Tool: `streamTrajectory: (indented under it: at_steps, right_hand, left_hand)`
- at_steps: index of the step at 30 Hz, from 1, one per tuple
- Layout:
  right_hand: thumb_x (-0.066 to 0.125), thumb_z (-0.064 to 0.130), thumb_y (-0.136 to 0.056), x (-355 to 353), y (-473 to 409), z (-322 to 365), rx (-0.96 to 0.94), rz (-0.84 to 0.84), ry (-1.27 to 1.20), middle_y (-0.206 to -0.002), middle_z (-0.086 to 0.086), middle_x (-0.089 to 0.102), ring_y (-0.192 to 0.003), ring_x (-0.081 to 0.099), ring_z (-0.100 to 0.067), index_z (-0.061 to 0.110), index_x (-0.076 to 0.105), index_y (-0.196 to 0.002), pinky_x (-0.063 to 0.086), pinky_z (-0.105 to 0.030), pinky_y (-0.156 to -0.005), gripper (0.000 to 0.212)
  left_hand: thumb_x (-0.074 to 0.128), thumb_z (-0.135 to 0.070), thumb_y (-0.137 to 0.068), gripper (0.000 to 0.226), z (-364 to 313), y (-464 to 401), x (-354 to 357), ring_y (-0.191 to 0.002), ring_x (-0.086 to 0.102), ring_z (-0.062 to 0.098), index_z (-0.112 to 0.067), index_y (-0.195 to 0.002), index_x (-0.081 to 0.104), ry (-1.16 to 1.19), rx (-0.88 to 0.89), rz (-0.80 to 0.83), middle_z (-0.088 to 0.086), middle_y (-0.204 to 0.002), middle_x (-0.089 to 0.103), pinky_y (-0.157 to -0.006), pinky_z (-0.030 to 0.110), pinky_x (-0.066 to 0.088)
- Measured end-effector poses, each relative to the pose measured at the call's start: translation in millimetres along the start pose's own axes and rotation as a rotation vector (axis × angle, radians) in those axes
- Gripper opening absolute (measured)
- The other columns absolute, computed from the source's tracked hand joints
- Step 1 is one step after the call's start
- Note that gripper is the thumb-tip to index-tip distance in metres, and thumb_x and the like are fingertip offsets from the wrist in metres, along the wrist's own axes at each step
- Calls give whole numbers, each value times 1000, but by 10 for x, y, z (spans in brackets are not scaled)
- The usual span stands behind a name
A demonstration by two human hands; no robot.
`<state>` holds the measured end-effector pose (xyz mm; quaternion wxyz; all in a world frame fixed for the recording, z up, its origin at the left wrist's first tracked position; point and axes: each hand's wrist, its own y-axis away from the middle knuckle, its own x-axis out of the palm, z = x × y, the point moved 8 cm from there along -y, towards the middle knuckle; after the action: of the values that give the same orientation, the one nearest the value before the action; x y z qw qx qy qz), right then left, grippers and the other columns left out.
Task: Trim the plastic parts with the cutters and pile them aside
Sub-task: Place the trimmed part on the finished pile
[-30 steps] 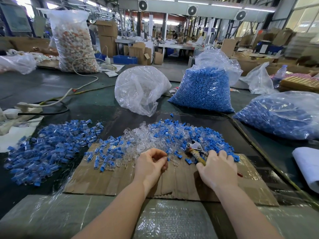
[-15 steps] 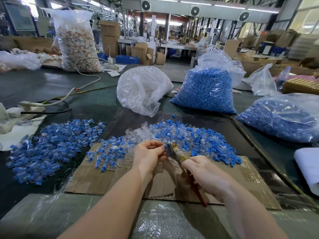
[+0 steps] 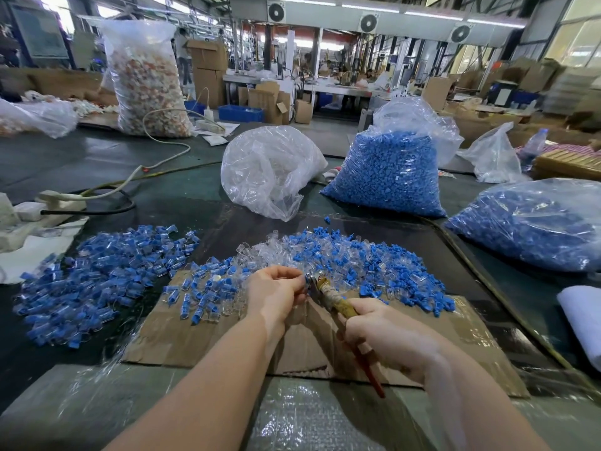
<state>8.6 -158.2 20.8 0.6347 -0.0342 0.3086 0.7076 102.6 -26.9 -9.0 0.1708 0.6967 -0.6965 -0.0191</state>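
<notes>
Blue-and-clear plastic parts (image 3: 341,258) heaped mid-counter, a bluer pile of trimmed plastic parts (image 3: 97,275) at left, both partly on a plain brown corrugated cardboard sheet (image 3: 201,333) over the dark green-black counter (image 3: 97,164). Hand cutters (image 3: 331,296) have a yellowish-tan wrapped handle, a red one below it and a silver metal head. Clear plastic bags: one packed solid blue (image 3: 387,170), one blue at right (image 3: 533,222), one nearly colourless (image 3: 270,170), a tall one mottled white-orange (image 3: 146,79); white cable (image 3: 162,157) crosses the counter.
</notes>
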Motion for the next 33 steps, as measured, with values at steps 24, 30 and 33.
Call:
streamTrajectory:
  at_steps: [24,30,33]
  right_hand:
    - [57,13,-85,-9,14,85,-87,-159,-72,-59,7,54,-43,47,-1,19,59,-89,35,-12,-41,7]
    - [59,20,-86,-330,-31,-36,-104,-486,337,-95,-3,57,-87,55,-18,19,57,-102,48,-32,-74,16]
    - [59,31,-88,-435,-40,-127,-60,-554,485,-97,0,49,-103,49,-20,17,55,-112,42,-36,-92,28]
  left_hand:
    - [64,-1,-84,11,-225,84,-178,-62,62,12,-11,-79,65,-162,201,-92,5,-73,66,-57,19,52]
    - [56,-9,-91,14,-651,77,-629,-79,52,13,-12,-96,69,-835,607,-378,-2,-91,58,-66,19,38]
    - [53,-6,-92,20,-629,-41,-771,-94,50,25,-9,-103,70,-1018,622,-410,8,-98,60,-77,34,41]
